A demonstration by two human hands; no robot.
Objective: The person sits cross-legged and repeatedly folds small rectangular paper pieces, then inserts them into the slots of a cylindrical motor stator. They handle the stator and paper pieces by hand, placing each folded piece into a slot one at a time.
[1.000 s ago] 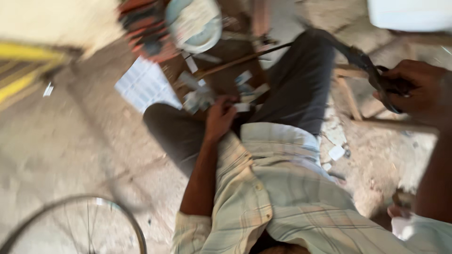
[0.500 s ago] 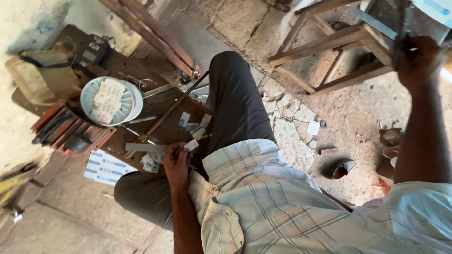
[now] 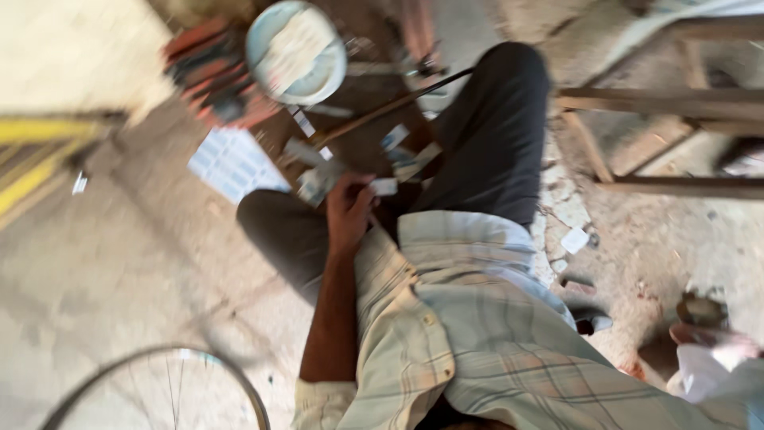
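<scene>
The person wears a short-sleeved shirt (image 3: 469,334) of pale cream cloth with a wide check of faint grey-blue and reddish lines. It has small buttons, one showing near the chest seam, and a stitched hem at the lower edge. The short sleeve (image 3: 322,402) ends in a folded cuff above the elbow, leaving the forearm bare. The left hand (image 3: 348,211) is bare, with no glove, ring or watch to be seen. The trousers (image 3: 493,135) are dark grey, plain and smooth. The picture is blurred, so finer stitching cannot be told.
</scene>
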